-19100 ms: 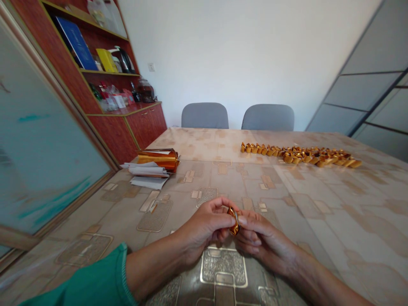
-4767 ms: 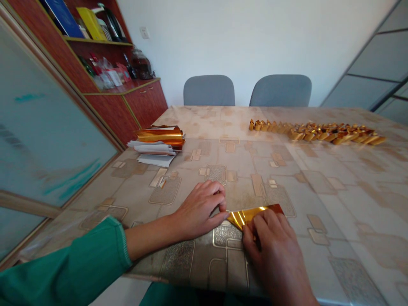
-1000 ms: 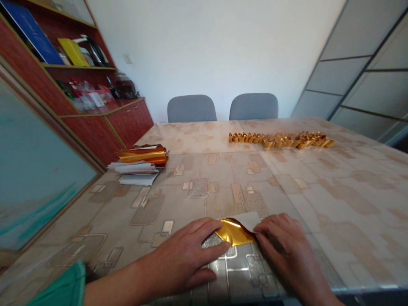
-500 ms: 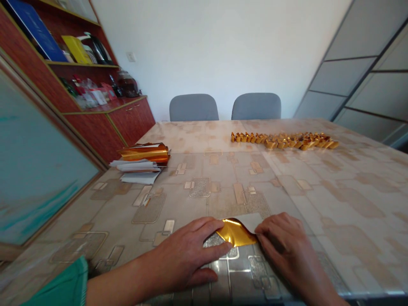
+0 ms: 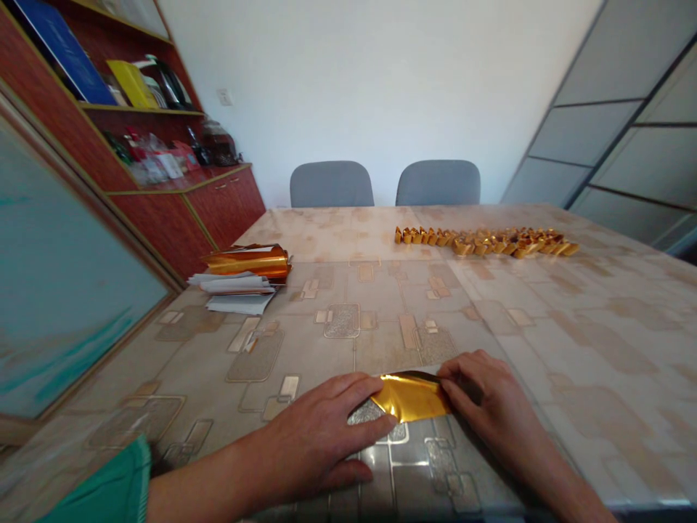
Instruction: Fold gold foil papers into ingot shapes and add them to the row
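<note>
In front of me on the table lies a sheet of gold foil paper (image 5: 414,396), its shiny side folded over so a strip of the pale back shows along the far edge. My left hand (image 5: 327,425) is open, its fingers spread, with two fingertips resting on the sheet's left end. At the other end, my right hand (image 5: 482,396) pinches the folded-over edge between thumb and fingers. The right corner of the sheet is hidden behind that hand.
A stack of gold and white paper sheets (image 5: 245,263) lies at the table's left. Several folded gold paper ingots (image 5: 490,241) stand in rows at the far right. Two grey chairs (image 5: 331,185) are behind the patterned table (image 5: 305,334); a red cabinet (image 5: 229,200) stands left.
My right hand has moved away from me, carrying the foil's edge over. More gold shows now and less of the pale back. My left hand has stayed in place.
</note>
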A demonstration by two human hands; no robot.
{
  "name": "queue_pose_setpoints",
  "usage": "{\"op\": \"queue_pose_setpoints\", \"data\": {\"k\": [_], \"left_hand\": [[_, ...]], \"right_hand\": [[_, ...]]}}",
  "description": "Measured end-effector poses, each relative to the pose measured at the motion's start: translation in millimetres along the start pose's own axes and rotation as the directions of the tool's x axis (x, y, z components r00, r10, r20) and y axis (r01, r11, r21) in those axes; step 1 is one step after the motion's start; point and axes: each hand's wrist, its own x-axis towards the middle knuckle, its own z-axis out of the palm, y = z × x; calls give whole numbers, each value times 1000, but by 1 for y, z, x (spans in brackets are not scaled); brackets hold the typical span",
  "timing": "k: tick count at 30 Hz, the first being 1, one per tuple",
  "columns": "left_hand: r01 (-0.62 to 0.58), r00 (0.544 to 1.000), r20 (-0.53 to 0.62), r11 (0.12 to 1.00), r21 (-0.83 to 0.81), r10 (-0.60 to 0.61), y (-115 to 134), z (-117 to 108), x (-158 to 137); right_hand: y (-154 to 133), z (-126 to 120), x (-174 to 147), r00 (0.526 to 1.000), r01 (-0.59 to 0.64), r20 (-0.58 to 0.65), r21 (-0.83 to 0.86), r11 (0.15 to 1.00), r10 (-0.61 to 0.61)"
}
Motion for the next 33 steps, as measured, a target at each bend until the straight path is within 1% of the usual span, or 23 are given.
{"op": "queue_pose_setpoints", "data": {"k": [2, 4, 5, 6, 8, 10, 12, 14, 16, 18, 20, 21, 23, 24, 25, 26, 28, 29, 30, 33], "left_hand": [[-2, 1000, -10, 1000, 1, 2, 0, 1, 0], [-16, 1000, -26, 1000, -4, 16, -1, 1, 1], [-25, 999, -32, 1000, -2, 25, -2, -1, 1], [-35, 999, -32, 999, 2, 35, -5, -2, 2], [-66, 998, -19, 998, 12, 66, -11, -8, 2], [-113, 994, -5, 994, 10, 113, -18, -16, 2], [-179, 984, 11, 984, -1, 179, -26, -23, 3], [-238, 971, 30, 971, -22, 239, -30, -30, 4], [-260, 964, 40, 965, -37, 261, -32, -32, 6], [-255, 966, 30, 965, -64, 257, -30, -30, 10], [-219, 976, -5, 970, -105, 220, -27, -24, 14], [-185, 983, -29, 974, -127, 183, -26, -21, 15], [-147, 988, -62, 977, -153, 139, -24, -14, 16], [-149, 988, -72, 977, -155, 139, -24, -11, 16], [-163, 985, -77, 975, -149, 153, -24, -9, 15], [-180, 982, -84, 974, -137, 169, -25, -8, 15], [-207, 976, -98, 972, -110, 197, -26, -6, 13], [-209, 975, -102, 973, -98, 200, -27, -5, 12], [-206, 975, -103, 975, -87, 197, -27, -5, 12], [-200, 975, -109, 978, -58, 193, -27, -6, 10]], "right_hand": [[3, 0, 1, 998, 10, -54, -31, 999, -11], [4, -3, 0, 994, 78, -67, -47, 996, -81], [4, -6, -1, 989, 140, -36, -40, 989, -141], [3, -9, -3, 978, 208, 25, -22, 978, -207], [0, -17, -8, 933, 320, 166, 23, 947, -319], [-6, -23, -15, 895, 376, 248, 30, 926, -371], [-14, -24, -24, 879, 400, 278, 11, 917, -387], [-22, -18, -34, 868, 420, 292, 1, 908, -402], [-28, -5, -45, 858, 455, 261, 10, 890, -442], [-32, 10, -55, 860, 466, 227, 11, 885, -456], [-35, 20, -61, 876, 455, 172, 12, 890, -450], [-37, 21, -61, 891, 433, 140, 23, 901, -431], [-41, 17, -54, 909, 390, 125, 81, 917, -397], [-43, 12, -47, 918, 363, 123, 119, 924, -376], [-44, 8, -38, 881, 394, 205, 180, 901, -426], [-45, 4, -26, 864, 379, 262, 227, 897, -431], [-44, 5, 0, 880, 332, 264, 248, 910, -394], [-42, 10, 13, 883, 326, 263, 249, 912, -388], [-40, 17, 26, 897, 319, 231, 253, 914, -377], [-32, 43, 56, 944, 211, 194, 273, 939, -268]]}}
